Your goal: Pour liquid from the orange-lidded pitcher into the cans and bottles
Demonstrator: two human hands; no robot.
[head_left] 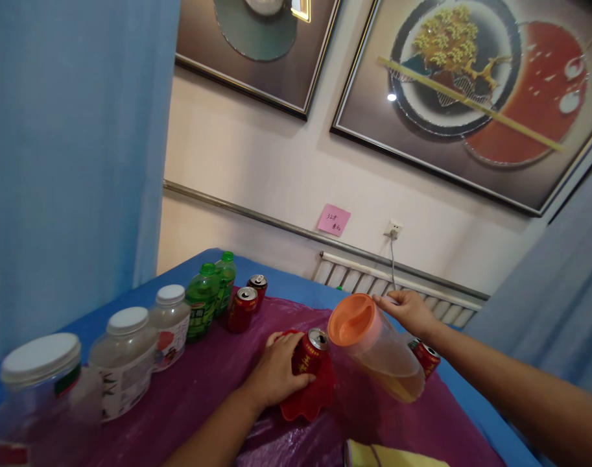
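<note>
My left hand (276, 373) is wrapped round a red can (309, 358) with an opened top, over a red scallop-edged dish (308, 405). To its right, my right hand (410, 311) grips a clear plastic pitcher (388, 357) near its upper right side. The pitcher has an orange lid (353, 319) and is tilted with that lid toward the can; some yellowish liquid lies low inside. The pitcher's handle is mostly hidden by my fingers.
Jars with white lids (125, 363), green bottles (203, 301) and two red cans (243, 310) line the left side of the purple-covered table (218, 395). Another red can (426, 358) stands behind the pitcher. A yellow cloth (397, 456) lies at the front edge.
</note>
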